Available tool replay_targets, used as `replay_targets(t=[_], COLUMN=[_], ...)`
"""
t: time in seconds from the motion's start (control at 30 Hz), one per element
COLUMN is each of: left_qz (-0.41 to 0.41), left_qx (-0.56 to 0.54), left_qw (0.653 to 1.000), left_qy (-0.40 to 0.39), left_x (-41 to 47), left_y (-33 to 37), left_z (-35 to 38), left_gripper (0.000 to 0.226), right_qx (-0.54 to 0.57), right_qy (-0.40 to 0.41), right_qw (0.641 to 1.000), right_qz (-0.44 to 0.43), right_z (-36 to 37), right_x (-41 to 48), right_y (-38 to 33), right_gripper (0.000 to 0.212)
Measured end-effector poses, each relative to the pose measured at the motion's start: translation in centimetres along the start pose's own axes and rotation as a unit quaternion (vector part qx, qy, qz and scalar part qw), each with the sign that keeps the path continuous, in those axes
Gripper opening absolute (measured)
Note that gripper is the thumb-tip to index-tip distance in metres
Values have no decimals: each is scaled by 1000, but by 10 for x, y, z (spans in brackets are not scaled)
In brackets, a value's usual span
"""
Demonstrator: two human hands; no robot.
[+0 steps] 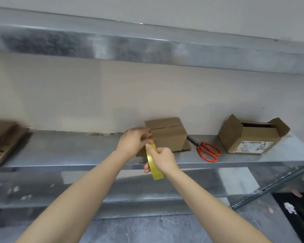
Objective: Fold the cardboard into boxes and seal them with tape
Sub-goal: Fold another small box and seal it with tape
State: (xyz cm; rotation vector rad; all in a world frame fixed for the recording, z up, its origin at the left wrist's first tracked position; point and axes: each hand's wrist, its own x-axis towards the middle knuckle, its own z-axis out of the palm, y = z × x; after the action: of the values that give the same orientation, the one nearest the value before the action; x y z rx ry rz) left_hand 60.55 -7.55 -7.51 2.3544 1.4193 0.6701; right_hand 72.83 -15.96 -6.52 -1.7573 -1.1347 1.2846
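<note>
Both arms reach forward — left hand (134, 141) and right hand (163, 159) close together, pinching tape (156, 172).

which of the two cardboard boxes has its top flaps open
The brown cardboard box with the white label, right of the orange-handled scissors: its flaps stand up. The plain brown box left of them is closed.

We see through one wide-angle camera worn on the head, close to the metal shelf (74, 149), facing its back wall (95, 95) and tilted slightly down. Our left hand (132, 141) and right hand (163, 159) meet near the shelf's front edge, mid-frame.
</note>
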Motion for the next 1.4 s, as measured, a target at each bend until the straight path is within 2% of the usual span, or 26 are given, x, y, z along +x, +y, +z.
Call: replay_targets(t=[0.17, 0.27, 0.4, 0.6, 0.73, 0.8, 0.83, 0.9, 1.0, 1.1, 1.2, 1.3, 1.4], left_qz=[-54, -117, -194, -251, -267, -272, -275, -278, -280, -279, -282, -278, -277], left_qx=[-79, -129, -209, -251, -222, -240, -252, -258, -245, -226, -227, -231, -249], left_qw=[995, 979, 940, 926, 933, 927, 923, 919, 923, 928, 926, 926, 922], left_qy=[-29, -106, -185, -131, -98, -94, -97, -102, -98, -104, -110, -109, -101], left_x=[0, 3, 1, -9, -14, -16, -17, -18, -18, -20, -23, -25, -25], left_y=[1, 6, 20, 32, 39, 43, 44, 44, 44, 45, 45, 44, 45], left_z=[0, -15, -20, -4, 3, 2, 1, 1, 2, 2, -1, -3, -3], left_gripper=[16, 13, 39, 42, 51, 52, 52, 52, 55, 58, 61, 64, 66], right_qx=[-93, -98, -82, -138, -172, -148, -149, -208, -333, -420, -457, -520, -541], right_qy=[33, 0, -29, -46, -70, -29, 16, 109, 156, 133, 87, 83, 68], right_qw=[994, 995, 996, 989, 981, 985, 984, 965, 927, 898, 885, 850, 838], right_qz=[-38, -33, -22, -42, -63, -79, -96, -117, -70, 6, 29, 17, 23], right_z=[-4, -11, -12, -25, -50, -81, -98, -128, -157, -175, -186, -190, -191], right_x=[7, 9, 15, 15, 12, 16, 19, 29, 47, 59, 65, 69, 69], right_y=[16, 18, 15, 12, 11, 14, 16, 24, 45, 65, 73, 67, 63], right_gripper=[60, 58, 55, 50, 40, 27, 19, 5, 25, 37, 47, 33, 26])
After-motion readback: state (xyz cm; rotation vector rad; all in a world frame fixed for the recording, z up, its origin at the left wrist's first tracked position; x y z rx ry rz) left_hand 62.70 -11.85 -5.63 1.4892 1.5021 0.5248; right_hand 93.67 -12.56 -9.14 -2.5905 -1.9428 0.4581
